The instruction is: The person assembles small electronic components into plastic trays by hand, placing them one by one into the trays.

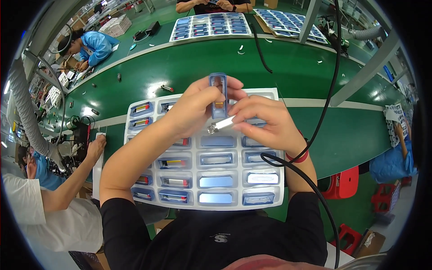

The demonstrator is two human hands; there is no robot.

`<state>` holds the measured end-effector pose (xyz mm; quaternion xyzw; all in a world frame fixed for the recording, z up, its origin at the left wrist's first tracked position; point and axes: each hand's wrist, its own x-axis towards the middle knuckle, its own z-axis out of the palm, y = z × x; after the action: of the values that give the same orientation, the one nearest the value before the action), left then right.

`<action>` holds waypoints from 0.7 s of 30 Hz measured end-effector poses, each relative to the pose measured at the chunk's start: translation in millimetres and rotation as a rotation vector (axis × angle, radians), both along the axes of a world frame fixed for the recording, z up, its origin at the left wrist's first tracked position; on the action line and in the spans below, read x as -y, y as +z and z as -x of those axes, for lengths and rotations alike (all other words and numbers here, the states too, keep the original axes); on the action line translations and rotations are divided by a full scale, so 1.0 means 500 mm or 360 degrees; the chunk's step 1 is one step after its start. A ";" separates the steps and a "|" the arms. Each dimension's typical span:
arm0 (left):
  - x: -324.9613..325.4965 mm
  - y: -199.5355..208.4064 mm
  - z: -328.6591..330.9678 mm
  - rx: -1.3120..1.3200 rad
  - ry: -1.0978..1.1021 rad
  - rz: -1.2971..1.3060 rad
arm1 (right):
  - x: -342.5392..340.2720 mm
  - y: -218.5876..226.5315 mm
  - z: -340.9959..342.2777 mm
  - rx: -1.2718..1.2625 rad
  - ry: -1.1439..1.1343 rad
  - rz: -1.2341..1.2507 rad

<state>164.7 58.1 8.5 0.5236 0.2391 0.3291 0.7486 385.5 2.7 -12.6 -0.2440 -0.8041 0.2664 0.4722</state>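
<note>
In my left hand [194, 100], a translucent blue plastic housing [218, 111] is held upright between thumb and fingers. It is hollow, with a small orange piece low inside. Pinched by my right hand [266, 120] is a small white cylinder [224, 123] with a clear or metallic end pointing down-left. The cylinder lies just below the housing's lower end; whether they touch, I cannot tell. Under both hands sits a white moulded tray [194, 163] with rows of similar blue housings. Several at the left contain red, yellow or white parts [174, 182]; others look hollow or show only a pale surface [216, 181].
A black cable [325, 108] hangs down at the right and loops over my right forearm and the tray edge. Loose small parts [167, 88] lie on the green bench [189, 67]. Co-workers sit left, right and opposite, where more filled trays [211, 25] stand. Red stools [346, 182] are at the right.
</note>
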 end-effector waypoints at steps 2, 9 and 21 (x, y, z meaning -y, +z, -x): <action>-0.001 0.007 0.003 -0.0042 -0.0007 0.0067 | -0.001 0.001 -0.003 0.0025 0.0024 0.0035; -0.014 0.006 0.036 -0.0258 -0.0198 0.0210 | 0.006 0.019 -0.031 -0.0081 -0.0119 -0.0165; -0.019 -0.010 0.035 -0.0292 -0.0056 0.0078 | 0.001 0.007 -0.001 0.0150 -0.0550 -0.0584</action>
<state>147.1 67.7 3.7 0.5373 0.3053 0.2605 0.7418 385.8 2.1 -9.3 -0.3000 -0.8065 0.0198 0.5091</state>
